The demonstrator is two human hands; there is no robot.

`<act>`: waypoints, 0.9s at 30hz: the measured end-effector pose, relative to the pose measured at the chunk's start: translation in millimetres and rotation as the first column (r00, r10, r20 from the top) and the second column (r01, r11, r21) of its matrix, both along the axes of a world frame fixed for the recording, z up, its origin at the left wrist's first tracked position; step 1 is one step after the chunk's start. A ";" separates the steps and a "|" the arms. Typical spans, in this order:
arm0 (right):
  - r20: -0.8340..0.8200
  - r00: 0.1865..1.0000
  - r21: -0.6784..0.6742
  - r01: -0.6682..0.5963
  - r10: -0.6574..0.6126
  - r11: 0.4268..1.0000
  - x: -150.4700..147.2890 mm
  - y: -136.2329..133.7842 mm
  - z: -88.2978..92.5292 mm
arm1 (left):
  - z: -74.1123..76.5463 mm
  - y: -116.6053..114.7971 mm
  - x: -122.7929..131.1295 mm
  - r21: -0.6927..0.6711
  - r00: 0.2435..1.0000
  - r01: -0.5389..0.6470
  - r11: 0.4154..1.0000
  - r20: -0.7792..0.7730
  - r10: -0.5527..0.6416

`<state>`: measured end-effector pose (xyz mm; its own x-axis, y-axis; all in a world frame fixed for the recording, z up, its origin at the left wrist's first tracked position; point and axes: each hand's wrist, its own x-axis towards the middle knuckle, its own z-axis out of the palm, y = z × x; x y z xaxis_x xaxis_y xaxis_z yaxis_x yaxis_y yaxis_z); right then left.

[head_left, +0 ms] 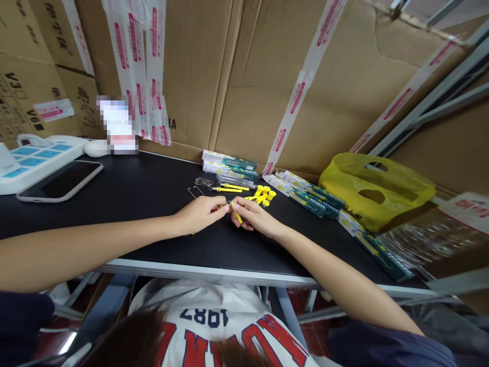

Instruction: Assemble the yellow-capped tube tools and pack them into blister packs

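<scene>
My left hand (pixel 200 214) and my right hand (pixel 255 215) meet over the black table near its front edge, fingertips almost touching. The right one is closed on a small yellow plastic rod (pixel 239 218) that pokes out below the fingers. Between the left thumb and fingers is a pinched small piece, mostly hidden, with a bit of metal wire showing. Just beyond the hands lie yellow rods with metal ends (pixel 231 188), a cluster of yellow plastic caps (pixel 264 194), bent metal wire hooks (pixel 195 191) and wire loops (pixel 204 181).
Printed slim boxes (pixel 229 165) are stacked at the back, with more boxes (pixel 305 193) to the right. A yellow plastic bag (pixel 374 188) and clear plastic packaging (pixel 412 237) lie far right. A phone (pixel 61 181) and a white power strip (pixel 46 153) are left. Cardboard (pixel 244 76) walls the back.
</scene>
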<state>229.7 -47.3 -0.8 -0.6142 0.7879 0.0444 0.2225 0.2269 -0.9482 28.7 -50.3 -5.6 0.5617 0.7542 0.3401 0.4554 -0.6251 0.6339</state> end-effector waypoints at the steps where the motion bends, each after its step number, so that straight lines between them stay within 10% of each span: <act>1: -0.005 1.000 -0.005 0.003 -0.003 1.000 -0.2 -0.3 0.3 | 0.0 0.1 0.0 0.005 1.000 0.005 1.000 -0.006 -0.005; 27: -0.055 0.998 -0.121 0.021 -0.028 0.992 -0.5 2.0 0.7 | 7.3 -7.2 2.2 -0.132 0.994 -0.007 0.991 0.107 0.022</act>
